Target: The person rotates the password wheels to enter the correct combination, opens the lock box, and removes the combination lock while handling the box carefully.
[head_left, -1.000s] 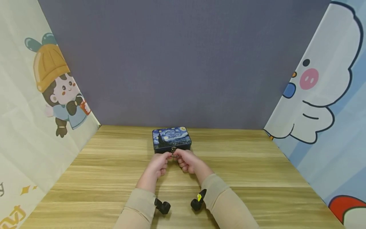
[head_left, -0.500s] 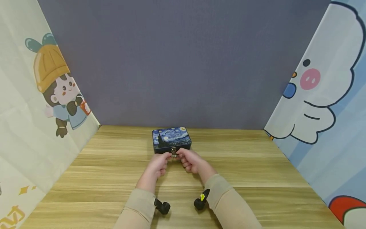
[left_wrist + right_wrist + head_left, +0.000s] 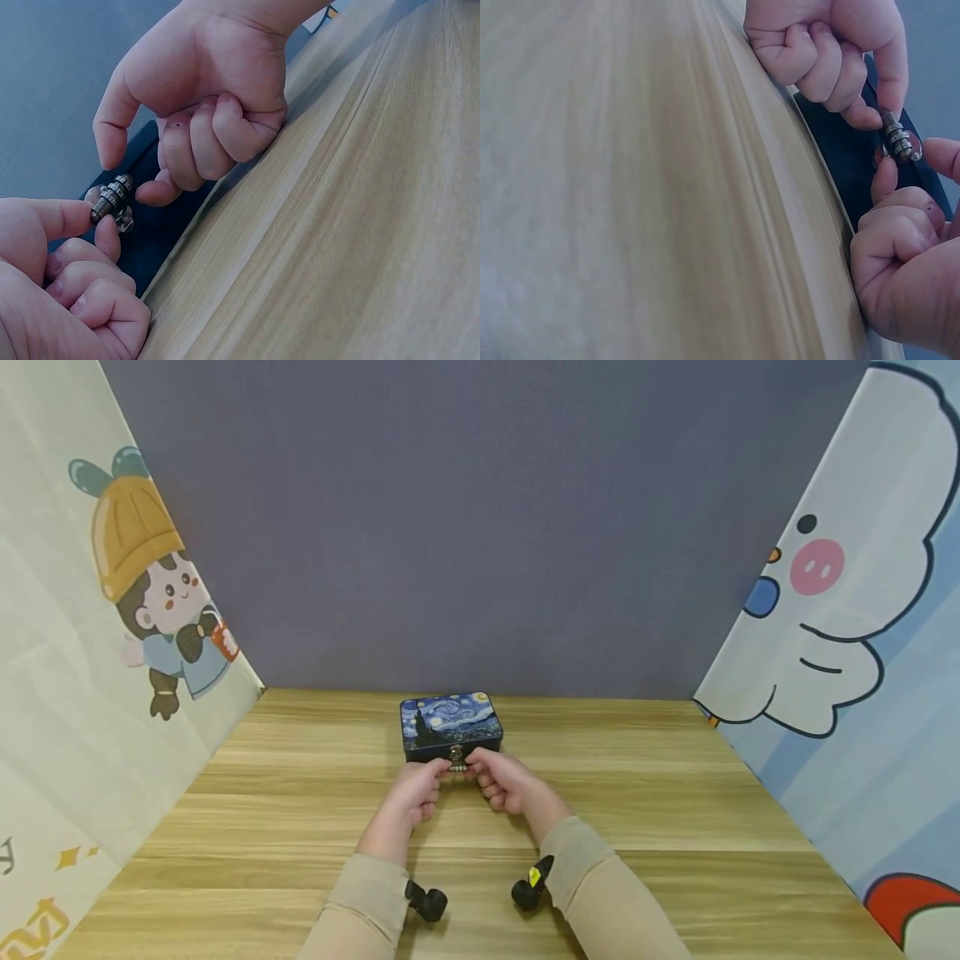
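now, one end of the small dial lock (image 3: 112, 196) is pinched by the left hand (image 3: 414, 789); nothing is gripped by the right hand (image 3: 507, 782), drawn slightly aside with thumb and forefinger parted, so the dials are left less covered. just beyond both hands the dark box (image 3: 450, 722) is seen, closely backed by the grey panel (image 3: 480, 543); sideways room is left along the table (image 3: 645, 777).

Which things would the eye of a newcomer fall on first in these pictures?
Probably first, the Starry Night box, mid-view near the wood-grained table's far edge. Next, the small combination lock at its front: the left hand's grip pinches one end, while the right hand's grip is parted near the other. The yellow-hatted cartoon figure at left and the big white cartoon at right also stand out.
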The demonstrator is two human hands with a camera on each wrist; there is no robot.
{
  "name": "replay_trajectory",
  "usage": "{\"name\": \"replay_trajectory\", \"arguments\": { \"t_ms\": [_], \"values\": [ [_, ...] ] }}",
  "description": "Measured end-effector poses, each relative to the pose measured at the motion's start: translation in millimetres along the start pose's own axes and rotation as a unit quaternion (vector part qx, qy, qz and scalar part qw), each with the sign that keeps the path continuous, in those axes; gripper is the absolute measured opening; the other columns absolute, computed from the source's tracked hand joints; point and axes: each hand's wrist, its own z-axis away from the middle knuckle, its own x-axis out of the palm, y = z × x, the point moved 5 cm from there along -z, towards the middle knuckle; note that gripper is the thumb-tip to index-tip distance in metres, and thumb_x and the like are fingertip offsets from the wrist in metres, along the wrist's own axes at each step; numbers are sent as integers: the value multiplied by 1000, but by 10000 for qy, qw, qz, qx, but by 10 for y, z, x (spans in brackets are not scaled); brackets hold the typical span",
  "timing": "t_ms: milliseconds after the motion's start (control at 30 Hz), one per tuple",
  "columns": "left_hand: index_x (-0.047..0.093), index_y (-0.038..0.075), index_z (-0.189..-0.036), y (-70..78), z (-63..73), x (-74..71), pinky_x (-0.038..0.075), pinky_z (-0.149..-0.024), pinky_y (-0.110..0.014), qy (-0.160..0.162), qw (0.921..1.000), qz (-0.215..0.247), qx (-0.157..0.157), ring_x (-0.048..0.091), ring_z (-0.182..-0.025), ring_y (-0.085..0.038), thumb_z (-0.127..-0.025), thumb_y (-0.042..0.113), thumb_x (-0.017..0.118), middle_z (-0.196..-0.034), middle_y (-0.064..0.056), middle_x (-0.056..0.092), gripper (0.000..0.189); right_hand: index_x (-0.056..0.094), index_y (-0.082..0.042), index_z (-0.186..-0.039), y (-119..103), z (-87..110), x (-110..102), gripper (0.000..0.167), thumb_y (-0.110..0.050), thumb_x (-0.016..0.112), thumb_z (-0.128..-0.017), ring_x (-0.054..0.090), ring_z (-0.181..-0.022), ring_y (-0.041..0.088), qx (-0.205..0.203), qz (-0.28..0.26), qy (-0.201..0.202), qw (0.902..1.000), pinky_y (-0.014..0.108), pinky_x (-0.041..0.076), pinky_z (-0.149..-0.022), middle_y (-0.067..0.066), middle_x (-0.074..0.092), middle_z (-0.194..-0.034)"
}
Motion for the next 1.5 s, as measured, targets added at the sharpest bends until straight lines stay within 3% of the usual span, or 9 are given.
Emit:
{"name": "replay_trajectory", "arguments": {
  "t_ms": [833,1267,1500],
  "values": [
    [61,-6,-101,17,5,-13,19,-40,-22,68,10000,32,-56,19,-44,-6,-97,23,62,-55,8,29,29,50,-13,-70,8,-75,89,22,-24,65,-82,19,-43,5,-48,55,314,9995,22,15,-39,-8,27,-55],
    [62,-1,-94,-3,-10,-2,17,-39,-23,119,9998,-1,-167,17,-43,-6,-96,26,63,-54,8,27,27,49,-14,-68,18,-83,90,23,-24,65,-80,19,-43,5,-103,65,351,9993,21,15,-39,-9,27,-55],
    [64,-4,-93,-19,-17,12,17,-37,-22,81,9999,24,-140,18,-41,-5,-95,23,63,-53,8,27,27,53,-12,-71,19,-85,88,20,-23,65,-82,18,-44,6,-203,104,311,9993,22,15,-40,-8,27,-56]
  ]
}}
